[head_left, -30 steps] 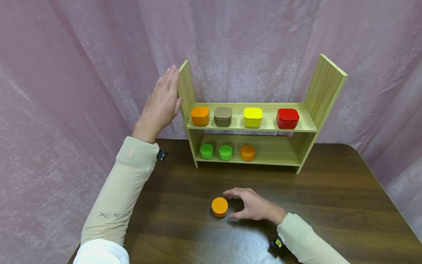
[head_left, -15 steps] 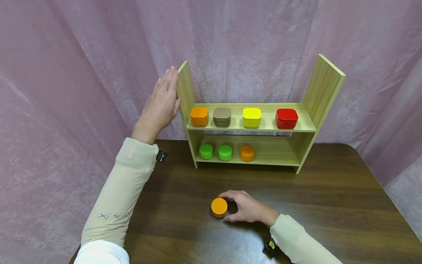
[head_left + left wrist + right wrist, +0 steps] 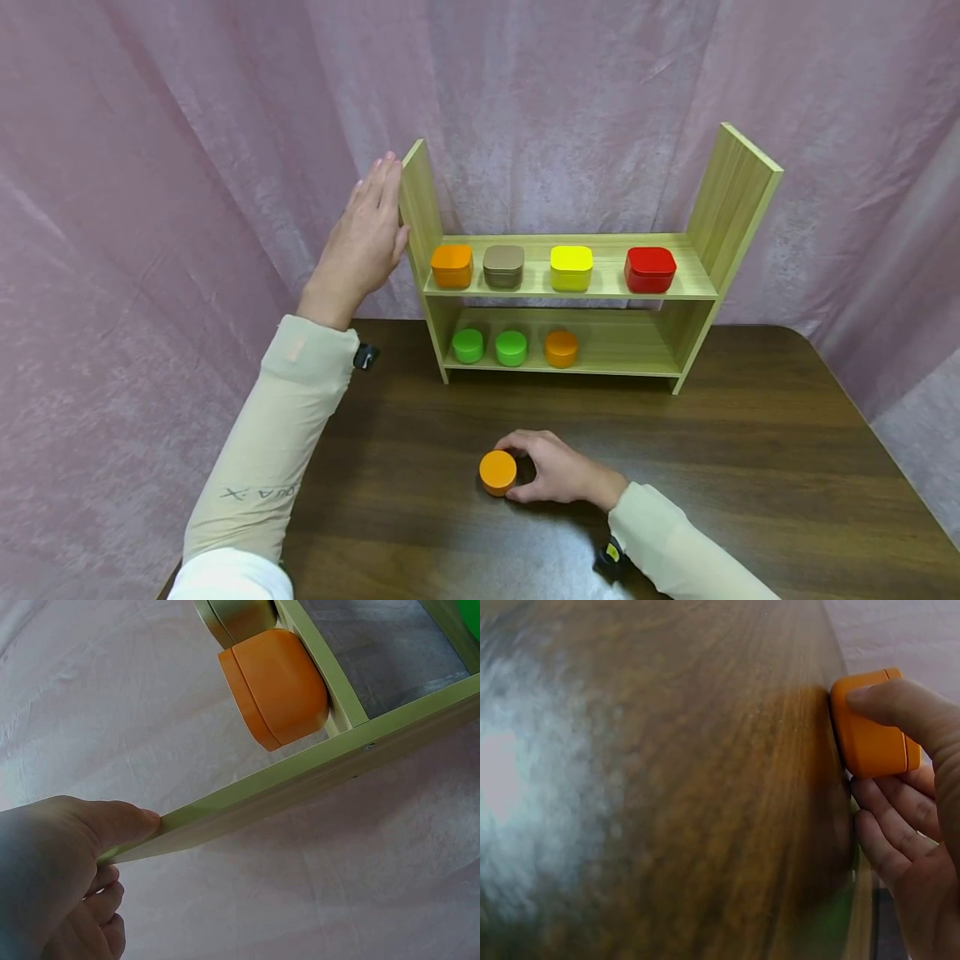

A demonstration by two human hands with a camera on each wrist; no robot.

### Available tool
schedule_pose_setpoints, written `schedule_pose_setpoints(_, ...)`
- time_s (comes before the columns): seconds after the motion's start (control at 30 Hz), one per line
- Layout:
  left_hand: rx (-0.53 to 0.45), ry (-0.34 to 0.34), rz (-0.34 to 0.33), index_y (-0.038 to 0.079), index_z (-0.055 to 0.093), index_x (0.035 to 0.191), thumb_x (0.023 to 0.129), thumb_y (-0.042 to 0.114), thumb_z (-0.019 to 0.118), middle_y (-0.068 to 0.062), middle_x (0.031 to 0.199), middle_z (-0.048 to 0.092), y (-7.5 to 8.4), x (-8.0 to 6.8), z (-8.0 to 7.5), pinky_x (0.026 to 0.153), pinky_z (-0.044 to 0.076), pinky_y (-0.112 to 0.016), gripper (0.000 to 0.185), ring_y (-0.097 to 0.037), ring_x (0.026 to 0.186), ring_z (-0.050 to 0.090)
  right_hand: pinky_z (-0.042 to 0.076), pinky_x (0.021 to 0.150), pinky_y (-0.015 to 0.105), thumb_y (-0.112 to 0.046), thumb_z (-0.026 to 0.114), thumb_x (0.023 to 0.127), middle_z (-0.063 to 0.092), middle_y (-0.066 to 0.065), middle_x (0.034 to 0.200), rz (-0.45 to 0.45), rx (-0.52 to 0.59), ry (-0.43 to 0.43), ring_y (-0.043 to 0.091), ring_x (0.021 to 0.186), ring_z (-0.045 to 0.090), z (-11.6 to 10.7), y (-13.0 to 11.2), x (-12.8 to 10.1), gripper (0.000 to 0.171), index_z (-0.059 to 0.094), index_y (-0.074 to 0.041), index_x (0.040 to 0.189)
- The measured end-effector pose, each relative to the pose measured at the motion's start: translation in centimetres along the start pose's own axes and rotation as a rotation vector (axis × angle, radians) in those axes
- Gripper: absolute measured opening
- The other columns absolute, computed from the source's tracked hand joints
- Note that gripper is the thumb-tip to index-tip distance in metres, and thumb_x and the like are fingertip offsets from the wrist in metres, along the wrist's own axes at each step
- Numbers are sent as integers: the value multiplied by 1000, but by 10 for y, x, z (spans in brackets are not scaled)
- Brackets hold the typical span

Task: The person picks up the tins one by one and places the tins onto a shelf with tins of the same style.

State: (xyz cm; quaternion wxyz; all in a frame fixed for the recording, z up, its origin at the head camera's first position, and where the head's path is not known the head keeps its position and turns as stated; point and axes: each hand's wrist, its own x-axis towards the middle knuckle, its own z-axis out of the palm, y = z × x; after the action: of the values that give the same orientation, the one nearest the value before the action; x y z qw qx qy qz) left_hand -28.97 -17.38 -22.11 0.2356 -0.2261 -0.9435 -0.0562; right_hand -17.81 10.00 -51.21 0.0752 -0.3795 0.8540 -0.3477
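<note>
Since the earlier frame, my right hand point(image 3: 558, 475) is closing in on the round orange tin point(image 3: 498, 472) on the tabletop point(image 3: 750, 467), fingers now curling round its side where before they were standing off it. The wrist view is showing my thumb lying across the tin's wall and the other fingers tucking in below it. The tin is sitting near the front middle of the tabletop, well apart from the wooden shelf rack point(image 3: 738, 192).

My left hand point(image 3: 365, 237) is staying flat and unclenched, fingers straight, pressing against the rack's left upright.

Risks I am noting: I judge the grasp shallow, so the smooth tin may be slipping or rolling once lifted. The rack is looking light; uneven pressure from my left hand could be tipping or sliding it, disturbing the orange square tin point(image 3: 452, 265) beside that upright.
</note>
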Motion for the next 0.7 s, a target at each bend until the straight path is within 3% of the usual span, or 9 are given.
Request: schedule_pose_setpoints(0.7,-10,12,8,-4,14,167,106,10,60,-21,177,16,-1,0,0,135,16,-52,78,-36,165,17,59,100,31,-25,91,82,74,-5,123,-12,7,-5,7,109,68,-20,5,-16,53,67,-14,128)
